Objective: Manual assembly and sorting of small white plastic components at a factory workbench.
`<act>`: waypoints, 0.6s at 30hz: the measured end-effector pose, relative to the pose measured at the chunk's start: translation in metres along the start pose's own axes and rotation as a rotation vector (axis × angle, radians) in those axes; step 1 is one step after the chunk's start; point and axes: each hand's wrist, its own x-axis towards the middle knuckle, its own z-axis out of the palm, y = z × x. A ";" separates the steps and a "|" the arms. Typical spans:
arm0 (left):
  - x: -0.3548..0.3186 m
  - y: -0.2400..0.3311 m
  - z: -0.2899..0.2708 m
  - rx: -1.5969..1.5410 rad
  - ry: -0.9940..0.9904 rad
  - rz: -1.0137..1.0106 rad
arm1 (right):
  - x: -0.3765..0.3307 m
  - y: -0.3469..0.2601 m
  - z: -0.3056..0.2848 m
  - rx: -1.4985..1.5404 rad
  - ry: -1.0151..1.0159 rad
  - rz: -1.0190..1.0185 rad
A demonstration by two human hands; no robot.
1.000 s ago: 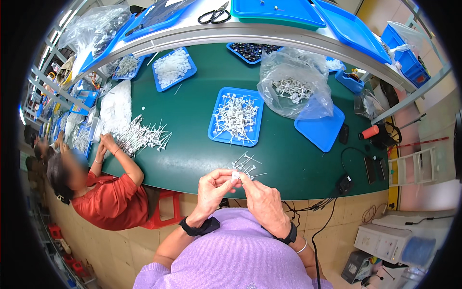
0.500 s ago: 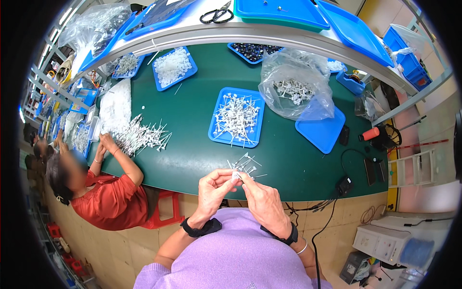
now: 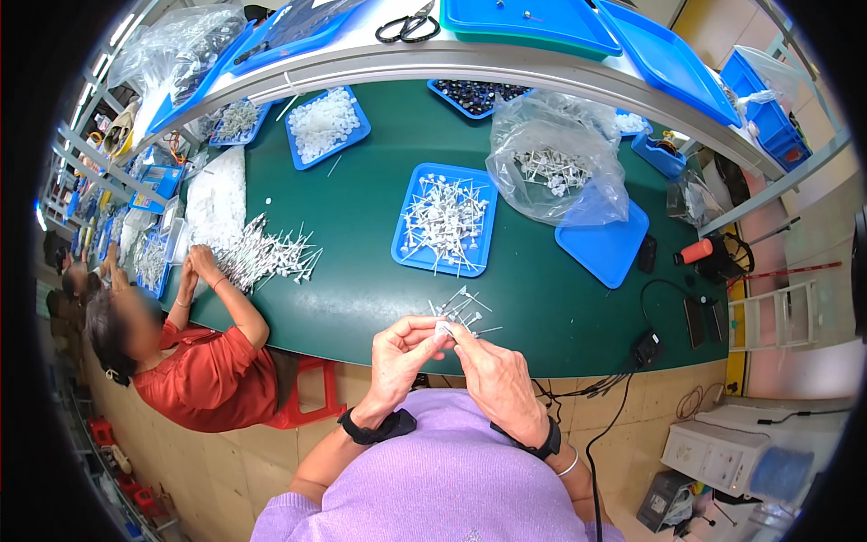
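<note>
My left hand [image 3: 399, 358] and my right hand [image 3: 497, 372] meet at the table's front edge. Between the left fingertips is a small whitish plastic piece [image 3: 442, 330]; the right thumb and fingers press against it from the other side, hiding most of it. A few thin metal pins with white heads [image 3: 467, 307] lie loose on the table just beyond my fingertips. Farther on, a blue tray [image 3: 398, 257] holds a heap of the same white-headed pins [image 3: 444, 217].
The green table [image 3: 352, 307] bears a clear bag [image 3: 560, 135] of pins, an unfilled blue tray [image 3: 603, 248] and a tray of white caps [image 3: 325, 126]. At left a person in red [image 3: 208, 384] works beside a pin pile [image 3: 271, 253]. A metal shelf edge [image 3: 452, 59] spans the back.
My hands stay almost still around the small piece. The person at left has shifted their hands slightly, and a small white bit now shows on the table near the white bag.
</note>
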 end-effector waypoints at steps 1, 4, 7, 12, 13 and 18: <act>0.000 0.000 0.000 0.001 -0.001 -0.002 | 0.000 0.000 0.000 -0.004 -0.002 0.001; -0.001 0.001 0.000 0.004 -0.001 -0.005 | 0.000 0.000 0.000 -0.014 -0.004 0.003; -0.001 0.002 0.001 0.004 -0.005 -0.006 | -0.001 0.000 0.000 -0.027 0.003 -0.003; -0.003 0.004 -0.001 0.034 -0.023 -0.027 | 0.002 -0.004 -0.007 -0.050 0.029 -0.010; -0.004 0.005 -0.001 0.038 -0.025 -0.023 | 0.003 -0.004 -0.008 -0.052 0.026 -0.006; -0.005 0.004 0.001 0.068 0.006 0.041 | 0.004 -0.007 -0.013 -0.076 0.003 0.021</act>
